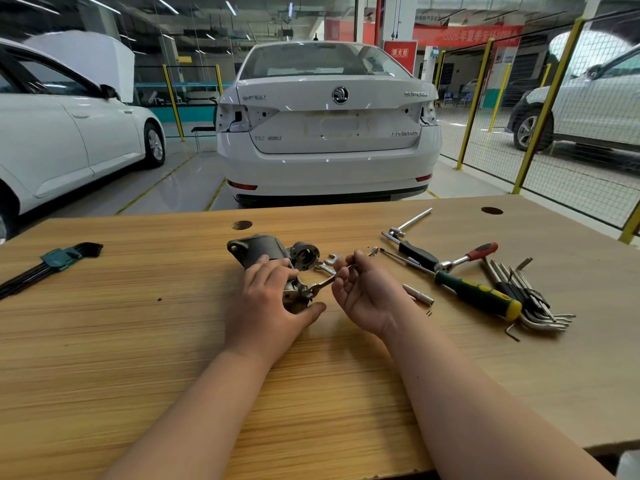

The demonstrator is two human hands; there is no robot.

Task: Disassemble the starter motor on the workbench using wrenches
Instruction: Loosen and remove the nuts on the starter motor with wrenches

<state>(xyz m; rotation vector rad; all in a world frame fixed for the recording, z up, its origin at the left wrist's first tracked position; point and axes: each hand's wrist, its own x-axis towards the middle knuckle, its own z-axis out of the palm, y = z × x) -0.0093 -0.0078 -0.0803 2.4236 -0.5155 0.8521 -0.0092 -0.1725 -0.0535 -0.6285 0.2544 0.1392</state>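
Observation:
The grey starter motor (263,252) lies on the wooden workbench (138,341) at the middle. My left hand (266,306) grips its near end from above, thumb curled under it. A silver wrench (320,284) has its jaw on a fitting at that near end. My right hand (363,292), palm up, pinches the wrench's shaft between thumb and fingertips; the far end pokes out past the fingers. A second open-end wrench (329,261) lies just behind, partly hidden by my fingers.
To the right lie a green-yellow screwdriver (478,294), a red-handled ratchet (467,256), a black-handled tool (415,252), a T-bar (412,220), a small socket (417,294) and several hex keys (526,299). A teal hex key set (52,261) lies far left. White cars stand beyond the bench.

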